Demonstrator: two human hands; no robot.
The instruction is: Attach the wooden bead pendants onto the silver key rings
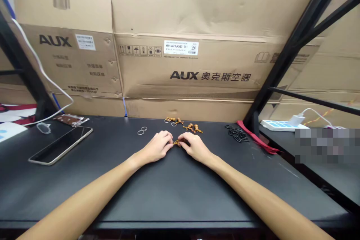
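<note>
At the middle of the table, my left hand (159,145) and my right hand (194,146) face each other, fingertips pinched. Between them is a small yellow-brown corded charm (176,143), its cord at the left fingertips and its other end by the right ones. Fingers partly cover it. Just beyond lie more charms of the same colour (192,128), with rounded beads and short cords. Two of them, farther left, have metal split rings (173,124). A pair of loose split rings (142,131) rests to the left of my left hand.
A phone (62,145) lies at the left, near a brown-and-silver packet (71,120). Right of the charms is a heap of black loops (238,134) beside a red strap (257,138). Cardboard boxes (180,18) stand behind the table; black metal posts (289,52) flank it.
</note>
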